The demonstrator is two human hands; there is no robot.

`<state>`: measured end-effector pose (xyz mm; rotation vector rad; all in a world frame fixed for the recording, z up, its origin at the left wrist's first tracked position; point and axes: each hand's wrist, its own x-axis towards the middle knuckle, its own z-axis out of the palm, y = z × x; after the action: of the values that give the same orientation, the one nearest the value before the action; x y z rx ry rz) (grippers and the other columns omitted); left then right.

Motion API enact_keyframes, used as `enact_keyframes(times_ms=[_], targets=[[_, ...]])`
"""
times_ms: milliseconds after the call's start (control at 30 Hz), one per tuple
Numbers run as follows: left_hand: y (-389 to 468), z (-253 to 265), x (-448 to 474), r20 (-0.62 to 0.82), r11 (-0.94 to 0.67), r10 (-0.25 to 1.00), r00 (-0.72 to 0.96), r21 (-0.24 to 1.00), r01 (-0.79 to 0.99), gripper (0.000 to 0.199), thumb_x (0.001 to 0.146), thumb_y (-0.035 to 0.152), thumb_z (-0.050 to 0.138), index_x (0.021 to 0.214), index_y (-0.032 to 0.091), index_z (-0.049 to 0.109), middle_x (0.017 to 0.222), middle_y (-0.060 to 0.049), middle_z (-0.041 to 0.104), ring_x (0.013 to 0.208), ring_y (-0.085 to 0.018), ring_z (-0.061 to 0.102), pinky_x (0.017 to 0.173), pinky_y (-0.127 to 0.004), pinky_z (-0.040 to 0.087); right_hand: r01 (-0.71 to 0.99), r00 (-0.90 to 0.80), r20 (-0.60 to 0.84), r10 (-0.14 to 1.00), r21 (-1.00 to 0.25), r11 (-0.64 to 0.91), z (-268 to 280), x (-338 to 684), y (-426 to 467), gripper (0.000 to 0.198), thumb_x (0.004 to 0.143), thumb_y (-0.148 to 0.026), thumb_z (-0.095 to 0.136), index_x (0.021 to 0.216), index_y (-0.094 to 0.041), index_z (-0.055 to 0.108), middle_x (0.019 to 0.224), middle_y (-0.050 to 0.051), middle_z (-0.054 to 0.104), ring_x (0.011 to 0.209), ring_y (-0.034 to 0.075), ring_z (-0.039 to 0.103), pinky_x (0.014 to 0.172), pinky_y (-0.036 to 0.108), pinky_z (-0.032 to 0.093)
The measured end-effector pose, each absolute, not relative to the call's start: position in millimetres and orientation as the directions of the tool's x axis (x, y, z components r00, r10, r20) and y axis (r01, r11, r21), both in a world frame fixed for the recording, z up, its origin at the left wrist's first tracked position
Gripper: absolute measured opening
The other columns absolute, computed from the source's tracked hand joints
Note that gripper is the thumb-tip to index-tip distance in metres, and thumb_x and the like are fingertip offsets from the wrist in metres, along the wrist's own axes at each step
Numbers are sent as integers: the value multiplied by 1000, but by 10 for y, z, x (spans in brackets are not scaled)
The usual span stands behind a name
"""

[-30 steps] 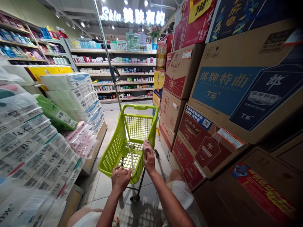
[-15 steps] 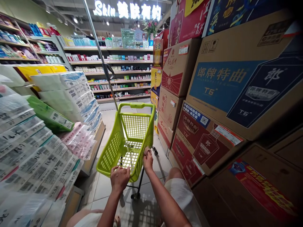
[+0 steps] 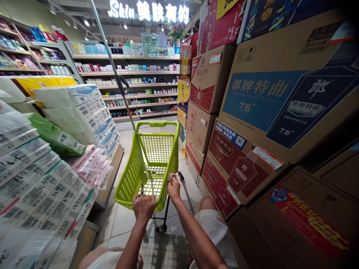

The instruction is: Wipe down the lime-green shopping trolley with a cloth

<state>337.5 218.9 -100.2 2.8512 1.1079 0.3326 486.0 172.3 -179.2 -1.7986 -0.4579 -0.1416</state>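
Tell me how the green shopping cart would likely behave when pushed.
The green shopping cart would probably roll readily, since wheels show beneath it. Its lattice walls suggest it is fairly light for its size. The rim looks like stiff plastic, so it likely won't flex much.

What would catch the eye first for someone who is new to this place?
Probably the bright green cart in the middle, with the left hand at its near edge and the right hand beside its right side. Behind it, a glowing white sign shows above the far shelves, while big stacked boxes fill the right side.
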Motion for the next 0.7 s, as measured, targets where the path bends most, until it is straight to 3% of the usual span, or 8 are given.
enact_keyframes(times_ms=[133, 300, 400, 500, 700], targets=[[2204, -1028, 3421, 168, -727, 687, 707, 132, 674, 65, 104, 37, 27, 69, 22, 79, 83, -10, 81, 95, -23, 73, 109, -42, 34, 421, 896, 384, 224, -895, -148, -1711, 4892, 1789, 42, 82, -17, 46, 117, -19, 69, 118, 11, 72, 112, 25, 66, 102, 35, 51], [2216, -1044, 3468, 164, -713, 701, 694, 131, 689, 66, 104, 37, 26, 71, 21, 81, 83, -12, 81, 95, -24, 73, 107, -43, 35, 425, 890, 387, 241, -896, -131, -1748, 4810, 1720, 41, 75, -10, 46, 104, -18, 72, 103, 8, 74, 102, 23, 68, 95, 34, 54], [2200, -1030, 3506, 174, -713, 700, 692, 137, 687, 64, 104, 35, 27, 73, 21, 81, 82, -11, 81, 93, -24, 72, 106, -44, 35, 469, 862, 426, 275, -875, -116, -1626, 4823, 1704, 46, 78, -9, 45, 113, -19, 73, 113, 9, 74, 108, 22, 66, 99, 33, 53], [2174, -1025, 3538, 185, -715, 698, 691, 140, 685, 62, 104, 35, 29, 75, 20, 81, 83, -12, 80, 93, -24, 72, 106, -44, 35, 595, 771, 537, 343, -799, -88, -1486, 4746, 1616, 47, 84, -8, 41, 117, -20, 74, 121, 10, 73, 113, 24, 64, 103, 36, 50], [2094, -1073, 3562, 213, -728, 685, 696, 197, 657, 60, 104, 32, 30, 71, 19, 79, 82, -12, 80, 92, -23, 74, 106, -44, 35, 813, 518, 673, 528, -579, -59, -1519, 4548, 1285, 37, 92, -6, 46, 104, -25, 76, 107, 5, 75, 102, 24, 66, 99, 38, 50]])
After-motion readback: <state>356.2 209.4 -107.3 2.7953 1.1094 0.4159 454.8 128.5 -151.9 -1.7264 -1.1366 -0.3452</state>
